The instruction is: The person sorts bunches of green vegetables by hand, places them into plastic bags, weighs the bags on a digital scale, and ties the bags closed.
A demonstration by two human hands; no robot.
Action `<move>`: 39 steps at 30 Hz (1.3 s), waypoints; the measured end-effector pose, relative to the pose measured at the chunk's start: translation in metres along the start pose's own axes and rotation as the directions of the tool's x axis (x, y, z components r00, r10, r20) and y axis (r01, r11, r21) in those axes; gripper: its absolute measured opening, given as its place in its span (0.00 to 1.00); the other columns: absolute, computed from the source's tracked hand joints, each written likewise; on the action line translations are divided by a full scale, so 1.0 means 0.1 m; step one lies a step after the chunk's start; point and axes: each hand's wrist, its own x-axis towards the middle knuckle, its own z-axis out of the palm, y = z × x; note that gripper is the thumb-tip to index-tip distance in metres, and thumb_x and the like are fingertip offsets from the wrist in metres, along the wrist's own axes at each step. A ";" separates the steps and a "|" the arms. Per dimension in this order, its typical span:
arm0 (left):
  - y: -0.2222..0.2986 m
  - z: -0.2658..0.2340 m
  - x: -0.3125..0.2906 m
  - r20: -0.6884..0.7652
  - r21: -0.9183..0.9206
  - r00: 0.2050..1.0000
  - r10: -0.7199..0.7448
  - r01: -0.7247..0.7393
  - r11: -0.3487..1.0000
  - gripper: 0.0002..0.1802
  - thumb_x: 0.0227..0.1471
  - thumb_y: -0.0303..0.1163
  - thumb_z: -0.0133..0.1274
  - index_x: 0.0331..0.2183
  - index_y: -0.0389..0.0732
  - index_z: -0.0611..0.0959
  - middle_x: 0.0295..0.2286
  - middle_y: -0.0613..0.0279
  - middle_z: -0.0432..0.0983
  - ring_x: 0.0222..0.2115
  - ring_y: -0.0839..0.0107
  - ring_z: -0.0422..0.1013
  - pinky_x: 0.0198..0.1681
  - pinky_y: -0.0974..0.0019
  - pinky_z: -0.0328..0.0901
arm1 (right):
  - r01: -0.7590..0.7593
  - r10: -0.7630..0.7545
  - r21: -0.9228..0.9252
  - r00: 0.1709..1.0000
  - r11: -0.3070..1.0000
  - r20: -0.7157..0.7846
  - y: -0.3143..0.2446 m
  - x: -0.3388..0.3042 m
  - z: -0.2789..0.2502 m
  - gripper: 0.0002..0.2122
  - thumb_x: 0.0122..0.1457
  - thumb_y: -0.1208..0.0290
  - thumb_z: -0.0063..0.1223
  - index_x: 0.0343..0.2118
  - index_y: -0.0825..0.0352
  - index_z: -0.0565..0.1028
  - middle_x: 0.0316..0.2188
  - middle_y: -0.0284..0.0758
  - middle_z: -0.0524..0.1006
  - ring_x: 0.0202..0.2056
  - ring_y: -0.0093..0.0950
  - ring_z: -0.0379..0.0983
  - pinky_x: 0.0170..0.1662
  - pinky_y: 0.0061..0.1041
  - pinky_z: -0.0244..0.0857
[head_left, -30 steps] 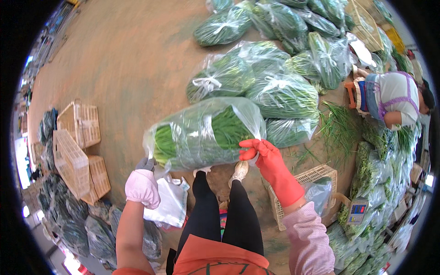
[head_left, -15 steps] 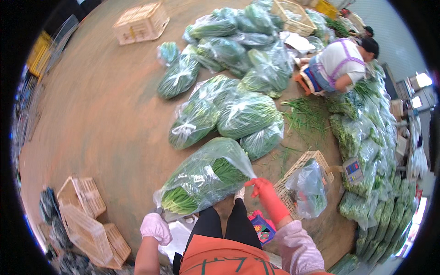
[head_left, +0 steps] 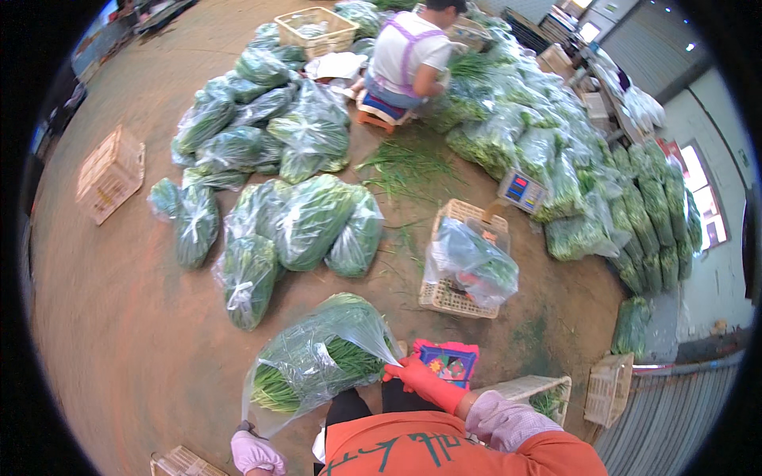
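Greens [head_left: 349, 366] sit in a clear bag [head_left: 305, 337] at near centre in my head view. I see the red-gloved right hand [head_left: 427, 384] closed around its gathered right end. The left hand [head_left: 255, 451] pinches its near left corner, the dark fingertips blurred. An orange apron [head_left: 413, 444] hides the nearest ground, and the edge cuts off a crate [head_left: 186, 464] at near left. I have open floor [head_left: 127, 317] leftward; a laden basket [head_left: 460, 305] bounds the far right.

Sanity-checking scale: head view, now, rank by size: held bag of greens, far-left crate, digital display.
1. Bag of greens
2. Far-left crate
3. Digital display
Apparent size only; the bag is nearest.
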 end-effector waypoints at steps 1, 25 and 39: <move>0.04 -0.04 0.05 -0.005 -0.027 1.000 0.012 -0.012 1.000 0.06 0.46 0.31 0.51 0.26 0.38 0.78 0.16 0.63 0.67 0.17 0.69 0.63 0.21 0.66 0.58 | -0.010 0.010 0.071 1.000 0.997 0.000 0.02 -0.02 -0.06 0.16 0.54 0.58 0.52 0.32 0.69 0.75 0.24 0.29 0.76 0.12 0.17 0.59 0.14 0.16 0.53; 1.18 -0.01 1.22 0.484 0.590 0.753 0.446 -0.657 0.470 0.12 0.54 0.29 0.39 0.30 0.36 0.77 0.20 0.59 0.72 0.21 0.67 0.67 0.26 0.67 0.62 | -0.192 0.545 0.659 0.746 0.727 -0.383 3.36 -1.52 0.01 0.11 0.51 0.67 0.54 0.32 0.70 0.76 0.27 0.37 0.77 0.30 0.25 0.74 0.34 0.25 0.67; 1.68 -0.54 0.40 0.675 0.694 0.680 0.286 -0.717 0.065 0.18 0.50 0.37 0.38 0.29 0.43 0.83 0.31 0.59 0.79 0.37 0.62 0.74 0.43 0.70 0.64 | 0.328 0.141 0.584 0.776 0.742 -0.615 3.20 -1.05 0.49 0.11 0.54 0.68 0.48 0.29 0.74 0.73 0.25 0.39 0.76 0.27 0.28 0.75 0.33 0.27 0.71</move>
